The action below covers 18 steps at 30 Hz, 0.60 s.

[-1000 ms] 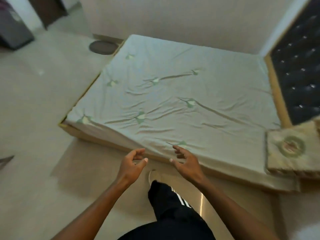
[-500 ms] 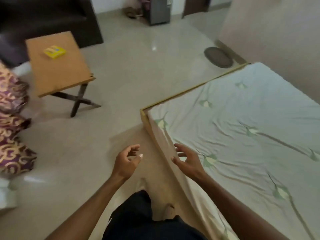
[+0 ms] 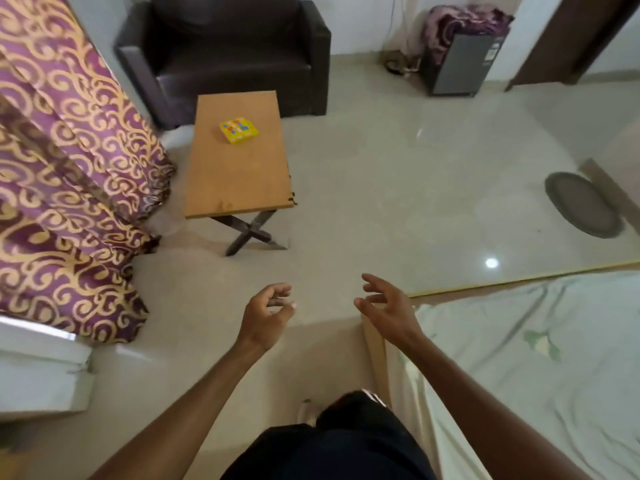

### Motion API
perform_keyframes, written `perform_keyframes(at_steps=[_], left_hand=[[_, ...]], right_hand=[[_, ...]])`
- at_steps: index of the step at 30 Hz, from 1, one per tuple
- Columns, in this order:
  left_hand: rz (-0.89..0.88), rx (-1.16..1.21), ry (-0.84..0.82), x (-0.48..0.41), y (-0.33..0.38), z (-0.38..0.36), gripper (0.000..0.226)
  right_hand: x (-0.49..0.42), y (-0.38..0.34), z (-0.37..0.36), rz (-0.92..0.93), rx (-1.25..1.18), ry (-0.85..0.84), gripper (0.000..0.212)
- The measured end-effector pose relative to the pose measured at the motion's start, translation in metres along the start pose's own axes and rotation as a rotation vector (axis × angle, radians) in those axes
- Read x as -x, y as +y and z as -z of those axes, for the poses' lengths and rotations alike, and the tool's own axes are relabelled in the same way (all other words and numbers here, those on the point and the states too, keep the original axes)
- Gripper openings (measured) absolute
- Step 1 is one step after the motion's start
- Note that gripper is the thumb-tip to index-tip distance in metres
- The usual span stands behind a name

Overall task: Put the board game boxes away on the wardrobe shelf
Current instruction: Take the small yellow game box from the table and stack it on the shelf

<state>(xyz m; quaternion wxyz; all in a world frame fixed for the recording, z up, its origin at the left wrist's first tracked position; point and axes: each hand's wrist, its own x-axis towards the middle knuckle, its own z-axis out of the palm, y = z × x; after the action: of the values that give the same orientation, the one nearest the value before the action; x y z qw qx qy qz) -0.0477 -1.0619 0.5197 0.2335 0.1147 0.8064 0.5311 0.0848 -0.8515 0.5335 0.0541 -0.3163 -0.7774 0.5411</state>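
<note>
A small yellow board game box (image 3: 239, 131) lies flat on a low wooden table (image 3: 235, 178) ahead and to the left. My left hand (image 3: 266, 315) is held out over the floor, fingers loosely curled, holding nothing. My right hand (image 3: 388, 308) is beside it with fingers spread and empty, above the corner of the bed. Both hands are well short of the table. No wardrobe shelf is in view.
A dark armchair (image 3: 228, 46) stands behind the table. Purple and gold curtains (image 3: 62, 188) hang at the left. The bed (image 3: 536, 358) with a pale sheet fills the lower right. A round mat (image 3: 581, 204) and a small grey fridge (image 3: 457, 64) are at the far right.
The view has swung left from the bed to the table and armchair. The yellow box now lies nearer the middle. Both hands stay out in front, empty.
</note>
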Motion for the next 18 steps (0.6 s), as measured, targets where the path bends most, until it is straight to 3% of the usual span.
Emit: perform_keyframes(at_steps=[9, 18], left_hand=[[0.037, 0.017, 0.077, -0.213, 0.039, 0.026, 0.029], [0.128, 0.110, 0.262, -0.411, 0.093, 0.057, 0.035]], right_hand=[[-0.234, -0.066, -0.018, 0.053, 0.045, -0.109, 0.052], [-0.481, -0.160, -0.044, 0.099, 0.170, -0.329, 0.053]])
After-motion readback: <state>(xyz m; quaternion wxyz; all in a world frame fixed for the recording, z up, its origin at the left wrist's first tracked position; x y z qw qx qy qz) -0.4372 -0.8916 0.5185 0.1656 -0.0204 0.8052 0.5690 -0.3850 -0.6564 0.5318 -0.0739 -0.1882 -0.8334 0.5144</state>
